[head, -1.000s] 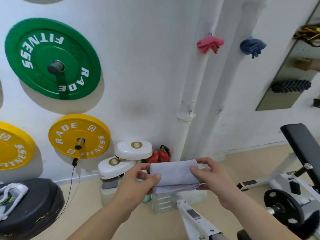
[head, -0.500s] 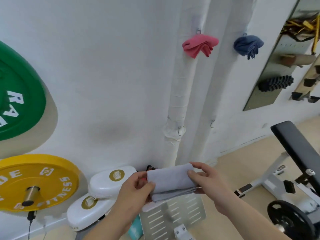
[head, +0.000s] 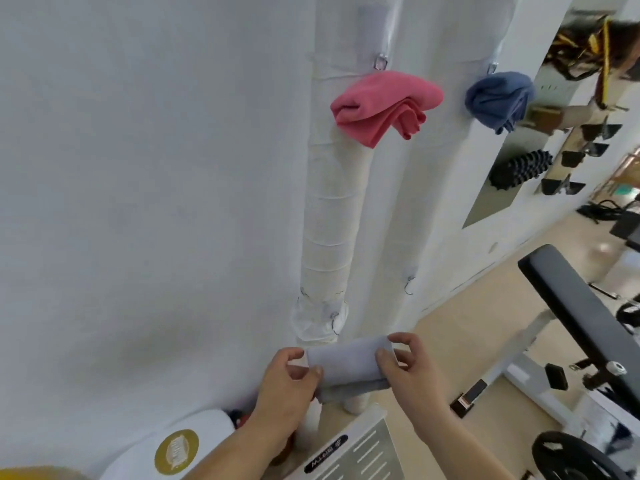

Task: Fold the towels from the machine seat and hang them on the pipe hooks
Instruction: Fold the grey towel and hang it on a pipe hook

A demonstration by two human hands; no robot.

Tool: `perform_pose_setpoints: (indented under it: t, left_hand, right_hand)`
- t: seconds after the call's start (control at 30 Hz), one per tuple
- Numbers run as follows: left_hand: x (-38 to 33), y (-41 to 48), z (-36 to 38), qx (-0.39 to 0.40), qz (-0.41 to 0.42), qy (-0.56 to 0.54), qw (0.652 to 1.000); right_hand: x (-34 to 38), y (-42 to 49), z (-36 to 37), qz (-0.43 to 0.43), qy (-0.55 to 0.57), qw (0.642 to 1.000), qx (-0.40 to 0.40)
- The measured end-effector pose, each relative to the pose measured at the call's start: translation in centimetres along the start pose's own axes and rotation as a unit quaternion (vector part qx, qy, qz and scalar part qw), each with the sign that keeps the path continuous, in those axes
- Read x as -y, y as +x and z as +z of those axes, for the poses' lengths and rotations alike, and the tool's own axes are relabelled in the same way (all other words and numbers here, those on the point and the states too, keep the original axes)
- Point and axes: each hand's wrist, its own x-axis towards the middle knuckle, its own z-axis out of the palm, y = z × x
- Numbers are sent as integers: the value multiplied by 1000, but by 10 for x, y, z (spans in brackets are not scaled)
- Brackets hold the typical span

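Both hands, left (head: pixel 282 386) and right (head: pixel 410 370), pinch the folded grey towel (head: pixel 348 367) between them.

No legible text recorded. Noted on white slotted panel (head: pixel 360 422): black label (head: pixel 325 457) with pale lettering, upside down to camera, too blurred to read. Noted on white pad (head: pixel 207 426): gold round emblem (head: pixel 176 451), marking unreadable.

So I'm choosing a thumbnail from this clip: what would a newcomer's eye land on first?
The pink towel bunched high on the left pipe stands out most against the white wall, with the blue towel beside it on the right pipe. Low in the middle, the left hand and right hand pinch a folded grey towel between them.
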Motion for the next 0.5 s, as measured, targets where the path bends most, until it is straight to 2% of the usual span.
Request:
perform_pose_setpoints:
  t: [0.27, 0.5]
  left_hand:
    - [12, 86, 51, -69, -60, -31, 995]
    - [27, 123, 75, -144, -105, -31, 983]
  right_hand:
    - [-26, 123, 23, -35, -77, 992, 98]
    - [-58, 176, 37, -47, -123, 975, 179]
